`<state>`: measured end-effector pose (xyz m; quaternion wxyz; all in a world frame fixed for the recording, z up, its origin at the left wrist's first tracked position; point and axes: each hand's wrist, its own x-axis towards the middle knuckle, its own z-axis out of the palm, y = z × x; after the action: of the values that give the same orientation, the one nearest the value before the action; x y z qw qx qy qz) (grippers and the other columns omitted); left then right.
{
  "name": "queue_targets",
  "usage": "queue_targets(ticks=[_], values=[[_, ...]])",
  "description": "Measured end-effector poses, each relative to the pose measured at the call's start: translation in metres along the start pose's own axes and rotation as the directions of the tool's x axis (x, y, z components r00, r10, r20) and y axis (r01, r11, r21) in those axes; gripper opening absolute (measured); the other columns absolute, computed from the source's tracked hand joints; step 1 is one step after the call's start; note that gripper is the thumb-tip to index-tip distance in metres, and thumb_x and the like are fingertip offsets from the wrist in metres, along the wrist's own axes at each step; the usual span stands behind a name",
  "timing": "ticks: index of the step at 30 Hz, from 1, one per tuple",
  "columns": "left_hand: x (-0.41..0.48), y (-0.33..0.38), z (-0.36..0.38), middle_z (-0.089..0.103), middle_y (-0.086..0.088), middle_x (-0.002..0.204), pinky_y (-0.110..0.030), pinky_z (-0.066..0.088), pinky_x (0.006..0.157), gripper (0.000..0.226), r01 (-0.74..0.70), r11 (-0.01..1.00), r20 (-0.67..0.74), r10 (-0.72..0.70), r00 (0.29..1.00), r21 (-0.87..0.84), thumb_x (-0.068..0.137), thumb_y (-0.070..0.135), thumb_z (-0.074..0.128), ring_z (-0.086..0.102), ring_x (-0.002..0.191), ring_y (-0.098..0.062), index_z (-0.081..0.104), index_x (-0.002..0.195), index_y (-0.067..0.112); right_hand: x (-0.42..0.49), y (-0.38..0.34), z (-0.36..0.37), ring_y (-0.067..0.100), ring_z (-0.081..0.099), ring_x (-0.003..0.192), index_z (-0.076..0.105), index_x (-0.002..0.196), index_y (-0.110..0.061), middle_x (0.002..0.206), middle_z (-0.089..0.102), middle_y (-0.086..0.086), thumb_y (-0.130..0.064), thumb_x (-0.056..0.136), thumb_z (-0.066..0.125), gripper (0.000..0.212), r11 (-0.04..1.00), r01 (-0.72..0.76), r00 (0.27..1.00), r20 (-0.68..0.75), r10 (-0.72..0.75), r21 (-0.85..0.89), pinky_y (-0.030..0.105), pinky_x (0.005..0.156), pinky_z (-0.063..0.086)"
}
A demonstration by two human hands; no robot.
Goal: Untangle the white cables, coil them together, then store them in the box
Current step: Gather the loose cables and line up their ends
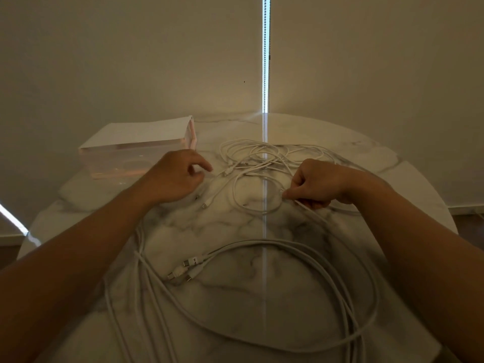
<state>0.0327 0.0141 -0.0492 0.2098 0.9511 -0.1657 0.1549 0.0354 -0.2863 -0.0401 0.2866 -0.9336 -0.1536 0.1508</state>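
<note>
A tangle of thin white cables (264, 155) lies at the far middle of the round marble table (235, 226). Thicker white cables (262, 244) loop across the near half, their plugs (187, 271) lying together. My left hand (174, 176) hovers over a cable end with its fingers curled and the index finger and thumb close together; whether it holds a cable is unclear. My right hand (313, 186) pinches a thin cable between thumb and fingers. A clear box (117, 158) with a white lid stands at the far left.
Beige blinds hang close behind the table, with a bright slit of light and a bead chain (265, 61) between them. Some of the thick cables run off the table's near edge at the bottom left.
</note>
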Motion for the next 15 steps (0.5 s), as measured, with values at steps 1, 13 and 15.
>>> queue_targets(ticks=[1, 13, 15], values=[[-0.006, -0.013, -0.005, 0.067, 0.002, 0.105, -0.030, 0.049, 0.081, 0.016, 0.079, 0.994, -0.012, -0.079, 0.997, 0.077, 0.087, 0.016, 0.064, 0.060, 0.083, -0.016, 0.073, 0.099, 0.022, 0.000, 0.000, -0.001, 0.013, 0.050, 0.039, 0.063, 0.055, -0.006, 0.047, 0.059, 0.006, -0.027, 0.090, 0.066, 0.040, 1.000, -0.011, 1.000, -0.003, 0.011, 0.000, 0.026, 0.049, 0.046], [-0.029, -0.070, -0.006, 0.063, -0.005, 0.096, -0.037, 0.047, 0.078, 0.030, 0.441, 0.876, -0.062, -0.438, 0.897, 0.193, 0.087, 0.034, 0.067, 0.059, 0.092, -0.028, 0.055, 0.108, 0.016, -0.005, -0.006, 0.001, 0.018, 0.047, 0.038, 0.056, 0.052, -0.007, 0.045, 0.055, 0.011, -0.050, 0.092, 0.059, 0.058, 0.996, -0.085, 0.996, 0.012, 0.084, 0.026, 0.025, 0.050, 0.043], [-0.024, -0.071, -0.007, 0.064, -0.006, 0.095, -0.035, 0.046, 0.082, 0.029, 0.439, 0.883, -0.033, -0.440, 0.898, 0.169, 0.088, 0.034, 0.067, 0.058, 0.092, -0.025, 0.061, 0.108, 0.014, -0.004, -0.007, 0.004, 0.020, 0.053, 0.040, 0.066, 0.067, 0.003, 0.051, 0.063, 0.015, -0.052, 0.095, 0.053, 0.063, 0.996, -0.080, 0.997, -0.019, 0.079, -0.042, 0.027, 0.053, 0.047]])
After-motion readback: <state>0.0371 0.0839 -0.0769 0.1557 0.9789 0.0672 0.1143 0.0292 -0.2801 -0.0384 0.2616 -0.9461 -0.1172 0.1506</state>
